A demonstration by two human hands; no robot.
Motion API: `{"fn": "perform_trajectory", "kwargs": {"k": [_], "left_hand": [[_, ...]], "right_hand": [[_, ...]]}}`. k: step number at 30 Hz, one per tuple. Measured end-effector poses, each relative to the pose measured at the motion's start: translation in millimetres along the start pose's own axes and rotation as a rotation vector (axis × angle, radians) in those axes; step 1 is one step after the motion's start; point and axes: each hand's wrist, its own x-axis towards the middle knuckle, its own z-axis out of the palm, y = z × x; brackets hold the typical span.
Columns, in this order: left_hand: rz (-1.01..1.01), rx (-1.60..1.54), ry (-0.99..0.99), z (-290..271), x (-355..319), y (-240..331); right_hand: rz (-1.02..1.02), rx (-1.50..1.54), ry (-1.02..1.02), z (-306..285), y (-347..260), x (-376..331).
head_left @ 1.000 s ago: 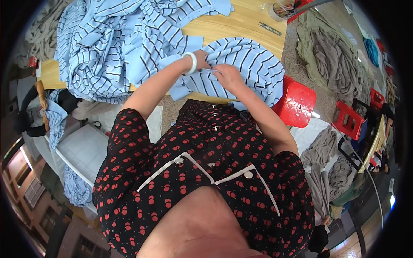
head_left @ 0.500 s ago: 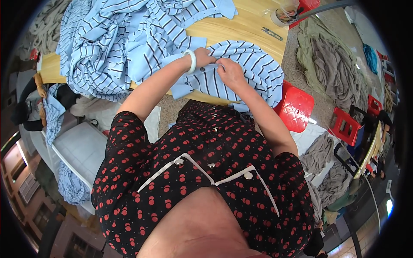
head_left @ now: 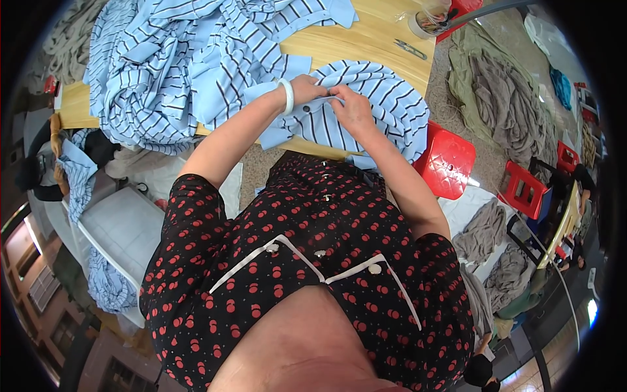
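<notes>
A light blue shirt (head_left: 392, 98) with dark stripes lies bunched at the table's near right part. My left hand (head_left: 305, 89), with a pale bangle (head_left: 287, 97) at its wrist, pinches the shirt's plain blue edge. Close beside it, my right hand (head_left: 353, 111) is closed on the same edge, its fingertips nearly meeting the left ones. A dark button (head_left: 306, 109) shows on the cloth just below my left hand. What lies between the fingertips is too small to make out.
Striped blue garments (head_left: 150, 85) are heaped on the wooden table (head_left: 366, 42). Thread snips (head_left: 410, 49) and a tub of small tools (head_left: 428, 25) stand at the far right. A red stool (head_left: 446, 163) is by the right edge. Another person's hand (head_left: 55, 134) is at the left.
My hands stay on the shirt's edge, and the fingers of my right hand have shifted slightly. The view has moved a little; the shirt lies nearly as before.
</notes>
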Motion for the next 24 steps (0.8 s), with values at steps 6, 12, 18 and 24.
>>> {"fn": "perform_trajectory", "kwargs": {"k": [6, 12, 18, 24], "left_hand": [[0.213, 0.363, 0.042, 0.2, -8.2, 14.5], [0.323, 0.596, 0.064, 5.0, -26.6, 28.0], [0.376, 0.566, 0.213, 16.8, -22.3, 11.9], [0.38, 0.524, 0.298, 21.6, -22.8, 8.3]], "right_hand": [[-0.297, -0.237, 0.085, -4.1, 0.9, -1.5], [-0.338, -0.285, 0.108, -7.7, -1.4, 2.4], [-0.391, -0.287, 0.079, -6.7, 3.3, 9.3], [-0.355, -0.204, 0.038, -2.6, 6.5, 13.0]]}}
